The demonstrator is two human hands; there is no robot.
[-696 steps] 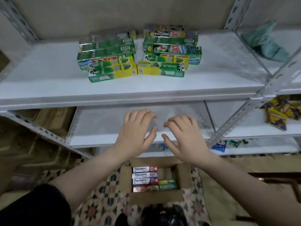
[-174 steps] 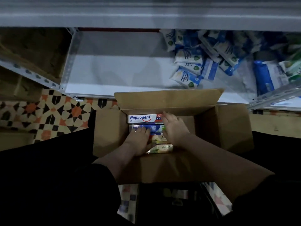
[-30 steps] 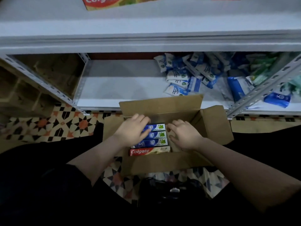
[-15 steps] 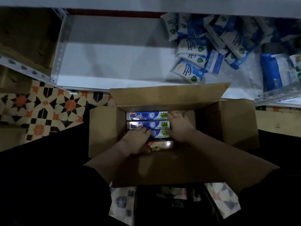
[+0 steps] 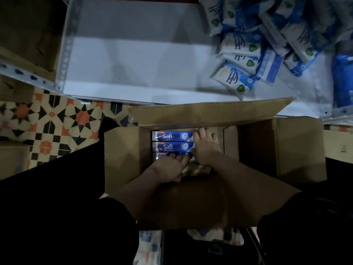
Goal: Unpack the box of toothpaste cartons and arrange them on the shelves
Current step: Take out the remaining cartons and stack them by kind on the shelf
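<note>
Both hands were down in the open brown cardboard box (image 5: 214, 115). My left hand (image 5: 168, 166) lay flat-fingered on the third blue Safi toothpaste carton (image 5: 172, 154); the right hand (image 5: 205, 148) covered the cartons' right ends, grip hard to tell. Looked like the pick-up step. Next I'd reckon squeeze the row and lift it toward the white metal shelf (image 5: 133, 64).

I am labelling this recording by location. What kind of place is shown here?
Probably a small shop or its stockroom. A slotted metal shelf holds a pile of antibacterial wipe packs, and an open cardboard box of Safi toothpaste cartons stands on a patterned tile floor.
</note>
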